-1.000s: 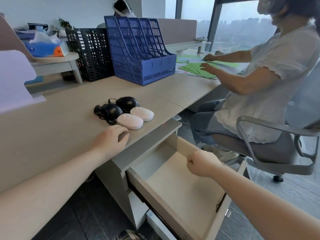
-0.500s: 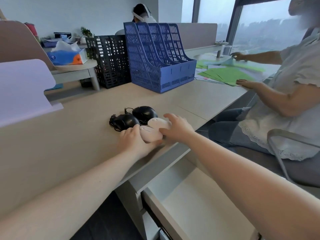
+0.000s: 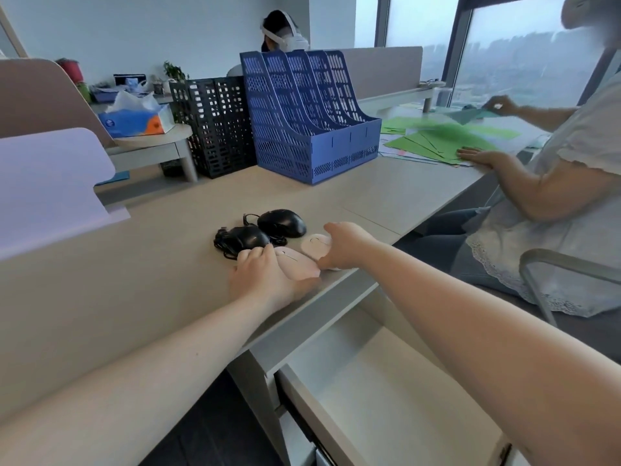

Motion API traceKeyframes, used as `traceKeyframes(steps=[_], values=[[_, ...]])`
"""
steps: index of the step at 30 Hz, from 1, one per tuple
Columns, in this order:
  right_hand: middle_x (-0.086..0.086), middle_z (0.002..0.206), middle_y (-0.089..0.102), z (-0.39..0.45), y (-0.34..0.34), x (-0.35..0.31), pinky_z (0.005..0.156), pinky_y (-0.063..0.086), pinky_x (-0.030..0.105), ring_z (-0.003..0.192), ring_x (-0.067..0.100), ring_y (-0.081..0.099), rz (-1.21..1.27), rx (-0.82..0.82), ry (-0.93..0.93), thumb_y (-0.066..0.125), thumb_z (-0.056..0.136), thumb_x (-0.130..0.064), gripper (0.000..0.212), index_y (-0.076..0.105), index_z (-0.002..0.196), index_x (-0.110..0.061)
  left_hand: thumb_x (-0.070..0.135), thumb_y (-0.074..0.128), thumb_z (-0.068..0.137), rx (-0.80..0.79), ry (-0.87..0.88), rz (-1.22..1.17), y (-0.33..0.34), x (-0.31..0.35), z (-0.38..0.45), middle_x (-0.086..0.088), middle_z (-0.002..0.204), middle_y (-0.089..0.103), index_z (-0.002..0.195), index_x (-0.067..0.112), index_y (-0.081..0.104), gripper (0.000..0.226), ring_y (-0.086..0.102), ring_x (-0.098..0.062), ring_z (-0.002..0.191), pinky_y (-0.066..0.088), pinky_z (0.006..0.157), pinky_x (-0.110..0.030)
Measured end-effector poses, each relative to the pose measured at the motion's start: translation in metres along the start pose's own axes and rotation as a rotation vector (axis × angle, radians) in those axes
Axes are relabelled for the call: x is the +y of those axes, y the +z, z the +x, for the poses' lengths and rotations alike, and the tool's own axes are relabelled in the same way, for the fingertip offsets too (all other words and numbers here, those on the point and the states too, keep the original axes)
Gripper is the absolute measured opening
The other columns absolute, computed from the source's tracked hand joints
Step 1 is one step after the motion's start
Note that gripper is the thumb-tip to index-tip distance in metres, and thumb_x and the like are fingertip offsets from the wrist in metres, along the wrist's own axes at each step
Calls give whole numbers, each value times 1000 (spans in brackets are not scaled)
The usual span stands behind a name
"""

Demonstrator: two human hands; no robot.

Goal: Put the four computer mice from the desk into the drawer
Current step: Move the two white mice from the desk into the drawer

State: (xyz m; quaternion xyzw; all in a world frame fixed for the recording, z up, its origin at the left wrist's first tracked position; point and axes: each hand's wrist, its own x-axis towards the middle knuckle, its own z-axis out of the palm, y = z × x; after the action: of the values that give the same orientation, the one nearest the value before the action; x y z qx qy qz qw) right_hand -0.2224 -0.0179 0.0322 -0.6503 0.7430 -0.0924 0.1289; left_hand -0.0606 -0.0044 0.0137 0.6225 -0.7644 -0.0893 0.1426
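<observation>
Two black wired mice lie side by side on the beige desk (image 3: 100,314): the far one (image 3: 281,223) and the near one (image 3: 247,237) with its cable bunched at its left. In front of them lie two pale pink mice. My left hand (image 3: 268,280) grips the nearer pink mouse (image 3: 297,264) from the left. My right hand (image 3: 346,245) wraps around the right side of the other pink mouse (image 3: 314,245). Both pink mice still rest on the desk near its front edge. Below that edge the white drawer (image 3: 386,391) stands pulled out with nothing in it.
A blue file rack (image 3: 302,119) and a black mesh rack (image 3: 215,126) stand at the back of the desk. A tissue box (image 3: 137,121) sits on a small shelf at the left. A seated person (image 3: 554,203) at the right handles green paper sheets (image 3: 433,142).
My right hand left the drawer front and came up onto the desk to close on the right pink mouse. My left hand slid forward and closed on the nearer pink mouse.
</observation>
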Motion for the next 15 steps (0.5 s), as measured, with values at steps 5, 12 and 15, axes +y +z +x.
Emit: traceKeyframes(steps=[5,12,15], values=[[9,141,50,-45,-7,34,101,42,37,128,28,48,170,67,76,71,77,-38,77,39,142,-10,73,43,52,37,39,-30,5,23,-22,1,126,52,115,21,51,82,39,-26,122,38,99,-38],[10,137,51,-110,-5,81,99,47,37,121,28,52,208,34,200,68,80,-33,68,43,139,-9,63,59,64,-17,179,-30,33,64,-69,-11,123,55,113,10,49,73,43,-32,118,34,98,-36],[11,136,52,-126,18,101,99,47,38,121,28,53,190,-37,236,68,80,-31,66,45,137,-7,67,53,59,-129,157,-49,62,75,-92,-10,126,52,116,11,48,80,40,-30,121,33,100,-35]])
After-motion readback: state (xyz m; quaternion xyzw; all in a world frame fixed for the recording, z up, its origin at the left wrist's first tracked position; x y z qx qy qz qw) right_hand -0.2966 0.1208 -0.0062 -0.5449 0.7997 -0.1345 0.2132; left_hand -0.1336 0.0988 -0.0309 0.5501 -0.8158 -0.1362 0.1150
